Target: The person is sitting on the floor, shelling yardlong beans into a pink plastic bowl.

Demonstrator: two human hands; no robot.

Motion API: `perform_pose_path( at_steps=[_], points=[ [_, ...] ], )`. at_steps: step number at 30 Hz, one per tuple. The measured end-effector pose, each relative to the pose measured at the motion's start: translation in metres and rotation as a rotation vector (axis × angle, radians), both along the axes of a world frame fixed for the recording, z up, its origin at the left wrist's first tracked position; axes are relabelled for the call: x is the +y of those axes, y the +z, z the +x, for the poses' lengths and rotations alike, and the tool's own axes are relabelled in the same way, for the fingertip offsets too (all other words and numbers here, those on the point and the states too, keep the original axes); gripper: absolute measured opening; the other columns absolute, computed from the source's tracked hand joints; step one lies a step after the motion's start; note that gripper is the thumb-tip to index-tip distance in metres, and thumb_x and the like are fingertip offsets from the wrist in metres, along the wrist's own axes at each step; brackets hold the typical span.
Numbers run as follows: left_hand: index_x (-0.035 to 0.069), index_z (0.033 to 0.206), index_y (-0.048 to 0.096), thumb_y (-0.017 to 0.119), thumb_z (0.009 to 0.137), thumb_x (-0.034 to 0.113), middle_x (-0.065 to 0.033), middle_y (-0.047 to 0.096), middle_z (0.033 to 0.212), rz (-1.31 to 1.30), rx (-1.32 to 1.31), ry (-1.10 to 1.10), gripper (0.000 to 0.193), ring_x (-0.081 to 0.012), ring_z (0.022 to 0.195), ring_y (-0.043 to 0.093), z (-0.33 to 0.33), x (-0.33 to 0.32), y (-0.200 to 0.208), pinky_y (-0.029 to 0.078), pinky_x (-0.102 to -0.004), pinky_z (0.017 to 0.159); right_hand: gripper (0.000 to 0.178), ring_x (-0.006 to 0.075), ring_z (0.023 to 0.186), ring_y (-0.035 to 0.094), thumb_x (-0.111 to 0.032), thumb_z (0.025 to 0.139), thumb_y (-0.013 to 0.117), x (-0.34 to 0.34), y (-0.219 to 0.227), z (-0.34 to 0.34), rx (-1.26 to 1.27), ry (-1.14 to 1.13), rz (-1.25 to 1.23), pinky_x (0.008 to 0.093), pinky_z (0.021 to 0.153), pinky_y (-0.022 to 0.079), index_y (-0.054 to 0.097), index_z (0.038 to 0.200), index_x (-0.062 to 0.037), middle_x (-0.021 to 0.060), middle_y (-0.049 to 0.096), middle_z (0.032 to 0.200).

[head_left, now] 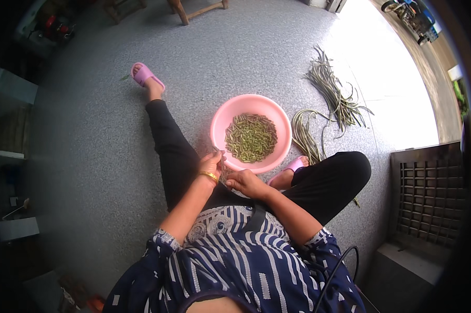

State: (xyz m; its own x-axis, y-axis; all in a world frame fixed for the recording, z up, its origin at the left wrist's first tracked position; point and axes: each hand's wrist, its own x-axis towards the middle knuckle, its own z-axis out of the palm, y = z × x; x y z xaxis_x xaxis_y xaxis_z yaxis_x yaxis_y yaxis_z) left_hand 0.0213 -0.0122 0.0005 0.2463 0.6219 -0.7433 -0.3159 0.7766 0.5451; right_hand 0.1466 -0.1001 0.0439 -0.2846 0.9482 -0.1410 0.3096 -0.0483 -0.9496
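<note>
A pink plastic basin (pixel 283 112) stands on the floor in front of me, its bottom covered with short pieces of green bean (pixel 251 137). At its near left rim my left hand (pixel 210 163), with a gold bracelet at the wrist, is closed on thin long beans (pixel 222 168). They hang down between my two hands. My right hand (pixel 247 183) is just to the right and lower, its fingers curled closed around the lower part of the beans. The fingertips are partly hidden.
Beyond the basin to the right lies a bundle of long beans (pixel 329 86), with a smaller bunch (pixel 307 138) against the basin's right side. My legs in black trousers (pixel 170 141) flank the basin. A dark lattice panel (pixel 431 193) stands at right, a wooden stool (pixel 186 15) far off.
</note>
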Motion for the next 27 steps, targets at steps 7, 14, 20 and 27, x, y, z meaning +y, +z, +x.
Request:
perform_pose_path(
  at_steps=[7,14,20,27],
  points=[
    [0.002,0.087,0.056,0.053,0.080,0.013,-0.0033,0.054,0.065,0.019,0.008,-0.113,0.014,-0.0104,0.051,0.048,0.007,-0.002,0.002,0.039,-0.0219,0.043,0.022,0.0339,0.061,0.049,-0.019,0.078,0.050,0.000,0.012,0.002,-0.021,0.049,0.130,0.0395,0.061,0.039,0.051,0.074,0.0024,0.0197,0.052,0.066],
    [0.005,0.080,0.057,0.057,0.078,0.016,0.0003,0.054,0.064,0.174,-0.028,0.012,0.011,-0.0049,0.047,0.045,0.007,0.010,0.006,0.039,-0.0185,0.044,0.030,0.0195,0.056,0.050,-0.028,0.082,0.047,-0.005,-0.004,-0.001,0.121,-0.168,-0.191,0.0309,0.053,0.038,0.053,0.070,-0.0007,0.0097,0.051,0.059],
    [0.005,0.079,0.056,0.056,0.079,0.016,0.0013,0.053,0.063,0.336,0.110,0.039,0.011,-0.0032,0.045,0.042,0.014,0.019,0.012,0.038,-0.0162,0.043,0.032,0.0133,0.055,0.049,-0.029,0.083,0.047,-0.001,-0.013,0.000,0.081,-0.411,-0.094,0.0281,0.052,0.039,0.056,0.073,-0.0008,0.0061,0.050,0.057],
    [0.003,0.080,0.056,0.056,0.079,0.013,-0.0005,0.053,0.063,0.188,0.087,0.020,0.010,-0.0042,0.048,0.044,0.015,0.017,0.014,0.035,-0.0156,0.043,0.019,0.0297,0.057,0.052,-0.017,0.080,0.048,0.004,0.000,0.001,-0.233,-0.187,0.127,0.0357,0.054,0.040,0.052,0.071,-0.0010,0.0160,0.050,0.059]
  ],
)
